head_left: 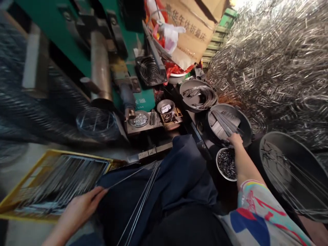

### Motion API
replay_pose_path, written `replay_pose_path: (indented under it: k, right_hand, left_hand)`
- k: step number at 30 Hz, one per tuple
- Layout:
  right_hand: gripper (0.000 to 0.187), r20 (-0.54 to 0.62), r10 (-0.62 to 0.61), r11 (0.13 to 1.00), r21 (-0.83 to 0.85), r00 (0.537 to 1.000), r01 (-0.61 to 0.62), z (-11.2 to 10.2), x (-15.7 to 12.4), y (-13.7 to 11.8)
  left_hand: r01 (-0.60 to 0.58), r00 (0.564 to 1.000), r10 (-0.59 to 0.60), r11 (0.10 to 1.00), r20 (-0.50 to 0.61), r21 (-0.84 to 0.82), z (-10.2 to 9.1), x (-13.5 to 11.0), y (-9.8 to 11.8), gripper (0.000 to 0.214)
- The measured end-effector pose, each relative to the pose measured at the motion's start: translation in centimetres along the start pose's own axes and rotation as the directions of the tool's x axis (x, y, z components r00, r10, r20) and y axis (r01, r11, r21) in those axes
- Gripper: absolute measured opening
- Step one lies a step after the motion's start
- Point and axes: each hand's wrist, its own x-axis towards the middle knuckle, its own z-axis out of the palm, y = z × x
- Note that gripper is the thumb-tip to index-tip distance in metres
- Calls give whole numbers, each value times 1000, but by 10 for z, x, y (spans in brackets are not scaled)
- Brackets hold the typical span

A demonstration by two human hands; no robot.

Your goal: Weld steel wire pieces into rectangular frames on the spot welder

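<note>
My left hand (87, 204) is closed in a pinch on the end of a thin metal wire (125, 178), which stretches across my dark trousers. A few more long wires (145, 200) lie over my lap. At the right, my right hand (234, 139) reaches to the near side of a dark round basin (247, 124). Its fingers are curled by the near ends of a bundle of thin metal strips (223, 121); what they grip is hidden. Under that forearm stands a white-rimmed bowl (217, 160) of small dark metal pieces.
A yellow crate (48, 152) with many wire parts sits at my left. Ahead is a green machine (146, 97) with a metal cylinder (99, 65) and a fan (151, 70). Another basin (275, 135) stands at the right, below a tall heap of bent wire (271, 58).
</note>
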Motion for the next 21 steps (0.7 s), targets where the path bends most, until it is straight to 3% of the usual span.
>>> replay_pose_path:
  k: [4, 7, 10, 12, 15, 18, 19, 21]
  right_hand:
    - [49, 45, 19, 1000, -6, 999, -19, 21, 10, 9]
    - [42, 52, -11, 1000, 5, 999, 10, 24, 12, 9]
    - [39, 43, -45, 998, 34, 998, 44, 18, 6, 11]
    - [38, 31, -81, 995, 59, 996, 79, 12, 0, 11]
    - [33, 11, -140, 985, 105, 990, 138, -1, -9, 7]
    - [30, -1, -218, 957, 198, 976, 214, -17, -20, -5]
    - [32, -7, -246, 941, 239, 969, 240, -23, -24, -10]
    - [39, -28, -291, 903, 323, 956, 284, -33, -33, -22]
  left_hand:
    - [-94, 987, 43, 937, 154, 337, -12, 72, 27, 39]
    - [-182, 972, 90, 874, 217, 451, -6, 117, 57, 41]
    - [-234, 959, 109, 822, 260, 518, 1, 143, 88, 38]
    - [-257, 959, 140, 795, 245, 550, 0, 146, 106, 37]
    - [-267, 964, 218, 784, 154, 561, -19, 127, 128, 38]
    - [-279, 928, 363, 831, -89, 480, -52, 74, 140, 37]
    - [-295, 880, 418, 854, -227, 430, -65, 51, 143, 35]
    - [-321, 731, 438, 897, -523, 302, -86, -1, 149, 25]
